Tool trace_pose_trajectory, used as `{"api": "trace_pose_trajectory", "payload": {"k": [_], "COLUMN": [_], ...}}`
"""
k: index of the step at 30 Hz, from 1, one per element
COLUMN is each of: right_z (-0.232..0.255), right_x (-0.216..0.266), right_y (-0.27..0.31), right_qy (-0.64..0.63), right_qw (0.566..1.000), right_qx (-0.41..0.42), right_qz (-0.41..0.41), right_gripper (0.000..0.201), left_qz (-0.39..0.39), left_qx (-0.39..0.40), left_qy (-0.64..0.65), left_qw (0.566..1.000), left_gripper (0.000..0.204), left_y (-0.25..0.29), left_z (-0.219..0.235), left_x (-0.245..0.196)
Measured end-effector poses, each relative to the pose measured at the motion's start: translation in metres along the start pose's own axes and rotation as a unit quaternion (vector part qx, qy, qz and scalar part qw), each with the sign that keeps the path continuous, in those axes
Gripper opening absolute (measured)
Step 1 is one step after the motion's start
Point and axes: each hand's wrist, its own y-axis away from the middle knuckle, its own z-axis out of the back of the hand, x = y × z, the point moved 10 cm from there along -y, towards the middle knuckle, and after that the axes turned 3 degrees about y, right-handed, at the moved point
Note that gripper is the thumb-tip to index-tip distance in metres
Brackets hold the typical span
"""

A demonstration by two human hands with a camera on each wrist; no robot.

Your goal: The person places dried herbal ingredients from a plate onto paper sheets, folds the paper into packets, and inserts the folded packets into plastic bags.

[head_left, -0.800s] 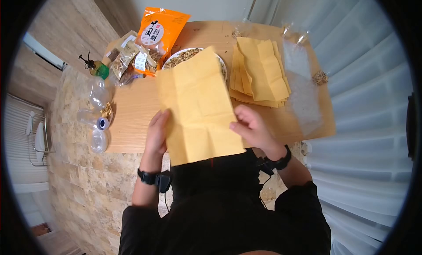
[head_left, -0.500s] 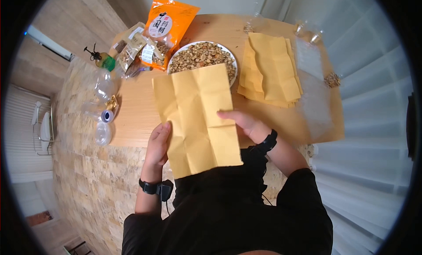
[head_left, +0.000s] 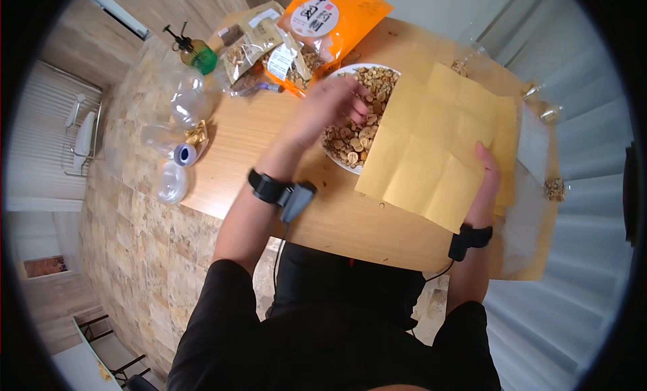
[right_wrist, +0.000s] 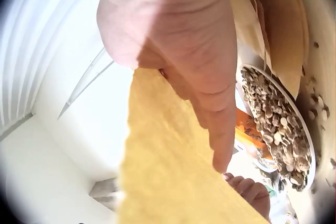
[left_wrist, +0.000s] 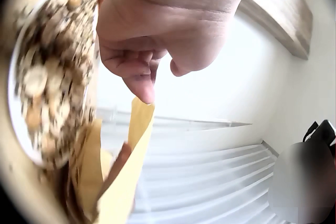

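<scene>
The right hand [head_left: 486, 189] holds a creased yellow paper sheet [head_left: 431, 145] by its right side, thumb on top and the other fingers hidden beneath. In the right wrist view the same sheet [right_wrist: 163, 155] hangs below the palm and long fingers of the right hand [right_wrist: 178, 50]. Over the left part of a white plate [head_left: 330, 155] of dried brown slices [head_left: 354, 138], the left hand [head_left: 327, 111] hovers with loosely bent fingers and nothing seen in them. Its fingertip overlaps the sheet's corner in the left wrist view, but contact cannot be told.
Behind the plate lean an orange bag [head_left: 337, 20] and clear packets [head_left: 253, 54]. Plastic bottles [head_left: 189, 104] and a green sprayer [head_left: 199, 57] stand at the left. More yellow paper [head_left: 505, 121] lies partly under the held sheet, near translucent sheets [head_left: 522, 222] at the right.
The left hand has left the sheet and moved up over the plate. The sheet has travelled right with the right hand, over the paper stack, and the head view has shifted.
</scene>
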Motion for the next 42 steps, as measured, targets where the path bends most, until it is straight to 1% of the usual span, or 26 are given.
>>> {"api": "trace_pose_trajectory", "payload": {"k": [2,4,5,7,11,13,16,17,19,20,22,23,24,25,26,27,28,29,30,31,32,34,35,38,40,42], "right_z": [0.018,0.016,0.019,0.005,0.024,0.026,0.015,0.032,0.047,0.052,0.039,0.034,0.028,0.012,0.004,0.011,0.014,0.016,0.027,0.036,0.04,0.043,0.043,0.038,0.034,0.038], "right_x": [0.003,0.006,0.009,0.021,0.02,0.012,0.005,0.005,0.003,0.005,-0.009,-0.015,0.003,0.022,0.024,0.009,-0.012,-0.011,-0.019,-0.027,-0.026,-0.018,-0.017,-0.02,-0.011,-0.011], "right_y": [-0.007,-0.013,-0.013,-0.01,-0.02,-0.02,-0.012,-0.014,-0.02,-0.019,-0.013,-0.008,-0.001,0.012,0.01,-0.005,-0.012,-0.018,-0.023,-0.026,-0.029,-0.035,-0.035,-0.029,-0.026,-0.029], "right_qy": [0.005,0.012,0.013,0.048,-0.014,-0.034,0.034,0.031,0.263,0.261,0.104,0.099,0.305,0.492,0.49,0.304,0.099,0.097,0.045,-0.006,-0.007,0.058,0.058,0.05,0.089,0.081], "right_qw": [0.999,0.998,0.998,0.991,0.999,0.999,0.999,0.999,0.961,0.962,0.98,0.98,0.943,0.839,0.839,0.945,0.99,0.99,0.992,0.989,0.989,0.992,0.992,0.991,0.992,0.992], "right_qx": [-0.035,0.067,0.058,0.122,0.049,0.02,0.02,0.014,0.089,0.086,0.14,0.14,0.119,0.087,0.087,0.085,0.078,0.079,0.051,0.023,0.024,0.043,0.043,0.053,0.056,0.053], "right_qz": [-0.001,-0.01,-0.017,-0.005,-0.009,-0.022,0.005,0.007,-0.005,-0.003,-0.1,-0.097,0.062,0.217,0.22,0.08,-0.065,-0.062,-0.105,-0.147,-0.145,-0.103,-0.1,-0.114,-0.073,-0.08], "right_gripper": [0.043,0.042,0.042,0.043,0.042,0.041,0.038,0.038,0.033,0.033,0.028,0.028,0.028,0.028,0.028,0.029,0.031,0.031,0.033,0.035,0.035,0.037,0.037,0.037,0.036,0.036], "left_qz": [-0.003,-0.049,-0.054,-0.071,-0.102,-0.093,-0.102,-0.098,-0.092,-0.083,-0.075,-0.085,-0.096,-0.097,-0.117,-0.136,-0.139,-0.108,-0.077,-0.082,-0.084,-0.156,-0.106,-0.13,-0.149,-0.167], "left_qx": [-0.073,-0.078,-0.055,0.001,0.036,0.044,0.069,0.069,0.078,0.079,0.067,0.061,0.055,0.056,0.069,0.082,0.082,0.083,0.084,0.098,0.099,0.1,0.104,0.091,0.101,0.113], "left_qy": [-0.088,-0.212,-0.27,-0.354,-0.43,-0.537,-0.554,-0.574,-0.573,-0.571,-0.573,-0.602,-0.629,-0.632,-0.637,-0.642,-0.644,-0.614,-0.582,-0.612,-0.613,-0.628,-0.626,-0.626,-0.613,-0.598], "left_qw": [0.993,0.973,0.96,0.932,0.896,0.837,0.823,0.81,0.811,0.813,0.813,0.792,0.77,0.767,0.759,0.75,0.748,0.777,0.805,0.781,0.779,0.756,0.765,0.763,0.769,0.776], "left_gripper": [0.026,0.024,0.023,0.021,0.02,0.02,0.022,0.025,0.023,0.021,0.022,0.022,0.023,0.023,0.024,0.025,0.025,0.026,0.027,0.028,0.028,0.029,0.03,0.03,0.03,0.029], "left_y": [-0.013,-0.021,-0.024,-0.031,-0.038,-0.043,-0.049,-0.046,-0.042,-0.041,-0.041,-0.042,-0.044,-0.046,-0.047,-0.047,-0.047,-0.049,-0.049,-0.047,-0.047,-0.045,-0.046,-0.045,-0.042,-0.04], "left_z": [0.047,0.068,0.069,0.061,0.041,0.032,0.023,0.015,0.007,0.006,0.007,0.008,0.008,0.009,0.007,0.005,0.001,-0.001,-0.003,-0.012,-0.012,-0.022,-0.021,-0.021,-0.027,-0.033], "left_x": [-0.001,-0.014,-0.018,-0.028,-0.048,-0.041,-0.024,-0.026,-0.027,-0.027,-0.028,-0.029,-0.03,-0.025,-0.019,-0.014,-0.012,-0.004,0.003,0.002,0.005,0.002,0.007,0.004,-0.003,-0.008]}}
